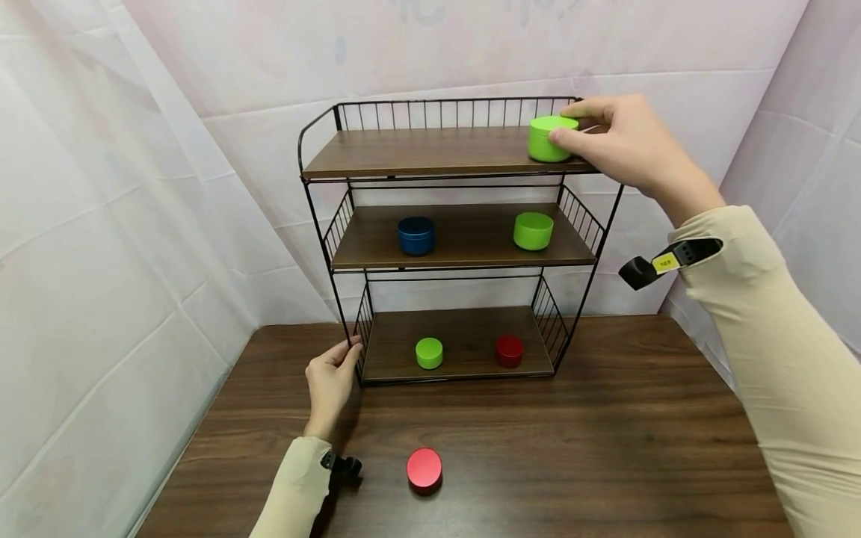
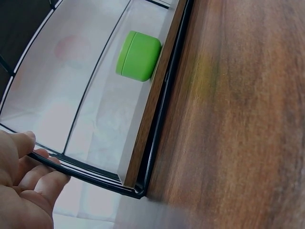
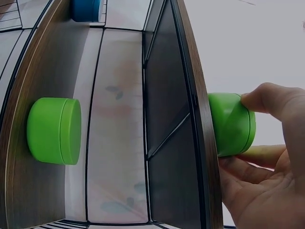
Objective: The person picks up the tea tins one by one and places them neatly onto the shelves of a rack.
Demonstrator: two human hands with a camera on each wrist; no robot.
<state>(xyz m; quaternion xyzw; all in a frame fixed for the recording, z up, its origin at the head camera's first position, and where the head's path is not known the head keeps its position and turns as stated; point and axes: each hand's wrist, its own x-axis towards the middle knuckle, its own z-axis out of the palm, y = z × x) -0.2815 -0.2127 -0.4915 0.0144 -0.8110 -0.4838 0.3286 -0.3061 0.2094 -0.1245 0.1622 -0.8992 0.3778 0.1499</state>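
On the top board of a three-tier wire shelf (image 1: 457, 166), toward its right end, sits a green round tin (image 1: 543, 142). My right hand (image 1: 625, 142) grips that tin between thumb and fingers; in the right wrist view the tin (image 3: 231, 124) touches the board. Low on the shelf's left side, my left hand (image 1: 331, 377) pinches the black front post (image 2: 83, 177) between thumb and fingers. The middle board carries a blue tin (image 1: 416, 236) and another green tin (image 1: 534, 232). A small green tin (image 1: 429, 353) and a dark red tin (image 1: 509, 351) stand on the bottom board.
A red tin (image 1: 424, 471) stands on the wooden table (image 1: 605, 448) in front of the shelf. White cloth (image 1: 121, 187) hangs behind and at both sides. Wire rails edge the shelf's back and sides.
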